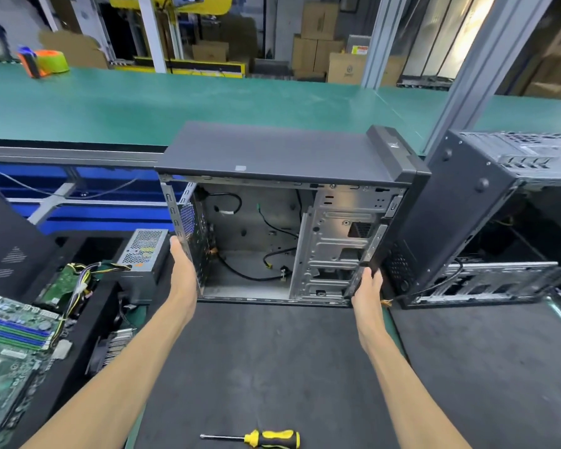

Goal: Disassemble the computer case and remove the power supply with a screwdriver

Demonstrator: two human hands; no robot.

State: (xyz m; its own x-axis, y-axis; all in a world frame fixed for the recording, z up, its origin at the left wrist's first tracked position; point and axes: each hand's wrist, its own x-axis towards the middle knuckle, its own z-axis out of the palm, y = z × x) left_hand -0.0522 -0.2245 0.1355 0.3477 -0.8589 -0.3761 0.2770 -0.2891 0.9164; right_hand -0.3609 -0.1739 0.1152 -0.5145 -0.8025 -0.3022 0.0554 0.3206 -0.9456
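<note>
Plainly, the biggest thing here is the computer case (292, 163), standing upright on the dark mat (272, 367) with its open side toward the person; everything else is placed from it. Inside it looks gutted: only loose cables (240, 270) lie on its floor and the drive cage sits at its right. To the right of the case, touching or nearly so, a second case (467, 215) leans against it. To its left, just beside the rear edge, stands the power supply (143, 251), already out, with its wire bundle trailing toward a motherboard (17, 332) further left. In front of the case, well apart at the near edge of the mat, lies the screwdriver (259, 438), untouched.

The left hand (183, 264) presses flat along the case's rear edge, fingers straight (not curled round anything). The right hand (368, 280) grips the front edge near the bezel, fingers wrapped on it.

By my judgement the removal is done and the shell is being shifted or set aside. The risks: the flat left palm could slip on thin sheet metal, whose edge may cut; the tall, light case could tip; moving it might let the leaning case slide down; dangling cables could snag.
</note>
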